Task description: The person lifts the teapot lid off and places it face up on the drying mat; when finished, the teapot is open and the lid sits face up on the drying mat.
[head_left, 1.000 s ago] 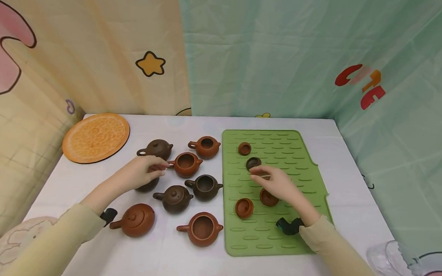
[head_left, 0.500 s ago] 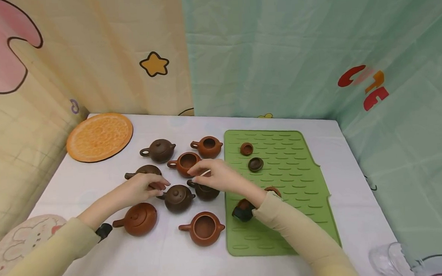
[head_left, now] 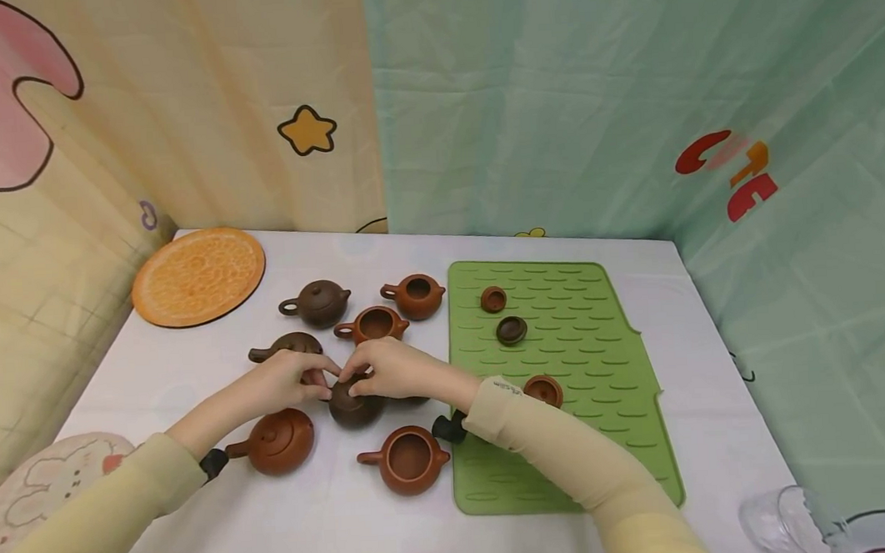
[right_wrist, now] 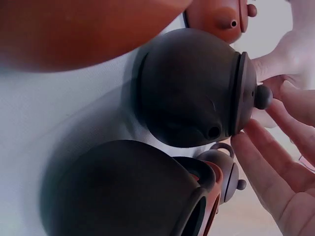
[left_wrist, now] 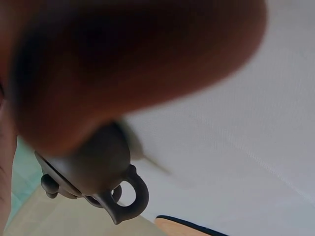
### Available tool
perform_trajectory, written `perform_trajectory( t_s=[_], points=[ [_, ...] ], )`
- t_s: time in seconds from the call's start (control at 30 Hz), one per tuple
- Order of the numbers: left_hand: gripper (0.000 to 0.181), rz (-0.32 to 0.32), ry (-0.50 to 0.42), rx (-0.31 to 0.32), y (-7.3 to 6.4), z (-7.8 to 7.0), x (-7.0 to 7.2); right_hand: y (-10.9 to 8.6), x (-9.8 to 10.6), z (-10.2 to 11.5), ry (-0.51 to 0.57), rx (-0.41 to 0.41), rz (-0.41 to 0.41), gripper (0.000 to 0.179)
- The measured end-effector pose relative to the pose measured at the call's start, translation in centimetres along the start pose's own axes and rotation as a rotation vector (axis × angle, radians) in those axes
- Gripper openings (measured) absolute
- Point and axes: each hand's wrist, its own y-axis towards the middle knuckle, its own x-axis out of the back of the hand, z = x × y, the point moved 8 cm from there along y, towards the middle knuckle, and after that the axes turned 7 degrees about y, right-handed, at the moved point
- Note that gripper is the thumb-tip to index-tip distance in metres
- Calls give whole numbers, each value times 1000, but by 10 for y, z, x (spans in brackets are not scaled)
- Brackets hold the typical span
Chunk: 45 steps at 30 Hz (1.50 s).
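A dark brown lidded teapot (head_left: 353,411) stands on the white table between my hands. My left hand (head_left: 286,381) is at its handle side, its fingertips right at the pot, covering the handle. My right hand (head_left: 402,369) reaches over its lid from the other side. In the right wrist view, spread right fingers (right_wrist: 268,167) come up to the lid's edge around its round knob (right_wrist: 263,97). Part of a lidless dark pot (head_left: 410,401) shows beneath the right hand. The left wrist view is mostly blocked by a blurred finger, with another dark teapot (left_wrist: 98,162) behind.
Close around are a reddish lidded teapot (head_left: 280,441), lidless reddish pots (head_left: 409,459) and two more dark teapots (head_left: 322,303). Upturned lids (head_left: 511,330) lie on a green mat (head_left: 564,303); the right sleeve covers part of it. An orange round mat (head_left: 198,277) lies back left.
My right hand has swung left from over the lids on the mat to the dark teapot's lid. My left hand has come down from beside a reddish pot to the dark teapot.
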Motion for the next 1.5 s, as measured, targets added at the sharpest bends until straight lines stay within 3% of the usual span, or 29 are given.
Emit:
perform_trajectory(
  t_s=[0.5,0.77,1.0,1.17,1.27,1.5],
  points=[
    [26,14,-9,-18,2,2,-2,8,-4,3,-100,-51,1,11],
    [24,23,-13,2,2,3,-2,8,-7,5,-137,-42,3,11],
    [23,19,-18,1,2,2,-1,6,-5,2,-106,-36,-29,13],
    [21,15,-29,13,1,2,-2,-1,5,-7,35,-53,-71,14],
    [22,19,-36,27,1,3,-2,-10,16,-18,172,-71,-98,14],
    [26,3,-17,31,1,1,-1,-53,47,-63,688,-172,-180,23]
  ],
)
